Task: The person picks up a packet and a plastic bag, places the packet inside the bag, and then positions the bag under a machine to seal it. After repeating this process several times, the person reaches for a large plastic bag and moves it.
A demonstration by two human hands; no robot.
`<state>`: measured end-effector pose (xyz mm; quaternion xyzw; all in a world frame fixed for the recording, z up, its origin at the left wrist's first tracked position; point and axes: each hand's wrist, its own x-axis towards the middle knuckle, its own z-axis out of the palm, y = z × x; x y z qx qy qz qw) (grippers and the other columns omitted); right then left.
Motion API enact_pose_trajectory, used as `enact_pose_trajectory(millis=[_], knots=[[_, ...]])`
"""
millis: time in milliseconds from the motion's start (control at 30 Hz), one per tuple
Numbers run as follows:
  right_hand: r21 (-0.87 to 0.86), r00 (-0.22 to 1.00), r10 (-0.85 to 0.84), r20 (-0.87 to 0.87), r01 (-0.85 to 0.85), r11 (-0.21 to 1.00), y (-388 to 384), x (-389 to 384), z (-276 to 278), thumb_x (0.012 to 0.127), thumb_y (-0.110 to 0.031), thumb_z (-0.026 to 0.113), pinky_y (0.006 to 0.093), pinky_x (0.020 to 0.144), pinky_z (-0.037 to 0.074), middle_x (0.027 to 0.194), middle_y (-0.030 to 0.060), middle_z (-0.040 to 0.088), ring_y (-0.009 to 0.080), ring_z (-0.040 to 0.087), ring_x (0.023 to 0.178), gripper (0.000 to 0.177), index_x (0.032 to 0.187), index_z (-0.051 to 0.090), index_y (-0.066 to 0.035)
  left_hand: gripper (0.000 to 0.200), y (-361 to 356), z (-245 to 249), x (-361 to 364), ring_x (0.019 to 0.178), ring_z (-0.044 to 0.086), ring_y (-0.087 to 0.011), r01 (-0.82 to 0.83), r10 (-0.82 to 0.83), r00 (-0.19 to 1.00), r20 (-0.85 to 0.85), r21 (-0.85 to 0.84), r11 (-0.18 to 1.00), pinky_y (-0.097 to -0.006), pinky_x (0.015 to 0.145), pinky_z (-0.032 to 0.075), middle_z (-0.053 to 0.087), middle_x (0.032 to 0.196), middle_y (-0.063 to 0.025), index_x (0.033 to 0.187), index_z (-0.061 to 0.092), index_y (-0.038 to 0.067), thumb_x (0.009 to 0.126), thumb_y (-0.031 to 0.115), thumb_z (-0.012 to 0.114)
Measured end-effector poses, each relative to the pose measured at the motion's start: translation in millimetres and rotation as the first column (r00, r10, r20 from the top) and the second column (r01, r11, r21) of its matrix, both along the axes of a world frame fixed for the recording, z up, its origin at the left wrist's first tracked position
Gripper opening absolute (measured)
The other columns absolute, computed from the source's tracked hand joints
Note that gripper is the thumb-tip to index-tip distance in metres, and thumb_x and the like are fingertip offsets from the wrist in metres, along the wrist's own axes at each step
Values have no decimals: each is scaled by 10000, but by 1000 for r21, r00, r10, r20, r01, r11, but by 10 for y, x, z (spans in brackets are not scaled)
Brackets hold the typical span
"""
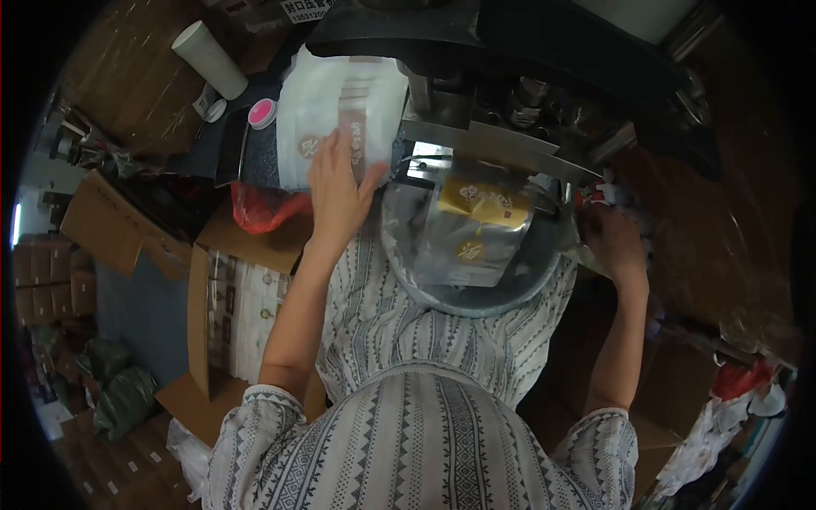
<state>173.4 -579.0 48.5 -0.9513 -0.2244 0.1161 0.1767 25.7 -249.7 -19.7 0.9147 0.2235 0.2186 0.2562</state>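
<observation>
My left hand lies with fingers stretched and thumb apart on a fanned stack of white printed bags. The stack rests on a dark blue cloth surface at the machine's left. At the right, my right hand has curled fingers beside the machine's edge; what they hold, if anything, is hidden in shadow. Between the hands, a grey basin sits at my lap. In it lie clear plastic bags with a gold printed band, below the machine's metal plate.
A dark machine spans the top. A pink round lid and a white cup stand at upper left. An open carton holding white packs is at my left, with stacked boxes beyond. Brown cardboard is at right.
</observation>
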Motion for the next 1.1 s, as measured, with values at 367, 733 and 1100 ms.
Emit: enact_pose_trajectory(millis=[367, 733, 1100], knots=[[609, 979, 194, -54, -122, 783, 585, -527, 268, 770, -174, 755, 313, 615, 479, 788, 103, 618, 253, 613, 662, 278, 964, 621, -26, 176, -331, 424, -594, 733, 615, -330, -28, 4, 992, 127, 191, 981, -370, 634, 480, 634, 831, -109, 940, 662, 68, 785, 0, 614], [605, 965, 262, 3, -210, 768, 830, -481, 61, 788, -218, 742, 299, 592, 484, 807, 83, 639, 180, 602, 644, 308, 1007, 626, -36, 92, -771, 372, -368, 650, 646, -256, 396, -424, 905, -29, -304, 866, -326, 566, 480, 649, 774, -122, 903, 678, 38, 844, 96, 639], [-8, 804, -10, 595, 18, 1000, 4, 59, -325, 850, -101, 611, 392, 678, 511, 904, 148, 667, 324, 652, 796, 238, 1080, 615, -41, 326, -735, 108, 265, 738, 657, -147, 49, -302, 953, -11, -980, 191, -249, 617, 536, 666, 866, -62, 1077, 606, -58, 943, 239, 590]])
